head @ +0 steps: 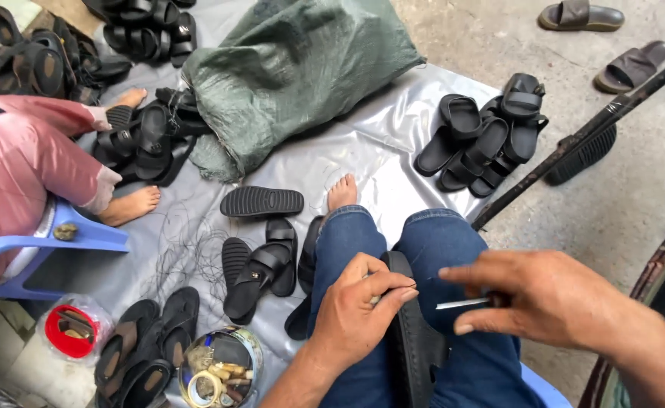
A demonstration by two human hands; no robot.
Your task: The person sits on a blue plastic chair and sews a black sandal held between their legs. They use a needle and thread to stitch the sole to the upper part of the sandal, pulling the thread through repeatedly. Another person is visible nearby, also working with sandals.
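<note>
The person sits with legs in blue jeans (431, 249) stretched over a grey plastic sheet (363, 143), one bare foot (342, 192) showing on it. A black sandal (412, 340) lies lengthwise on the lap, between the thighs. The left hand (359, 302) grips the sandal's upper edge, fingers curled and pinched closed against it. The right hand (544, 298) is just beside it, fingers closed around a thin metal tool (461, 304) whose bright tip points toward the left hand and the sandal; the tip does not quite touch either.

On the sheet in front of the knees lie more black sandals (261, 264), one turned sole up (261, 202). A green woven sack (295, 72) slumps further back, and a stack of finished sandals (484, 140) rests to the right of it. A dark rod (582, 132) slants across the right side over the concrete floor (612, 204), where two brown slippers (604, 38) sit well apart from the work.

At the left, another person in pink clothes (23, 166) sits on a blue plastic stool (60, 242), bare feet near a further heap of sandals (140, 140). Near the bottom edge stands a round tin (219, 366) holding rings of tape and small bits, with a red lid in a plastic bag (72, 330) beside it.
</note>
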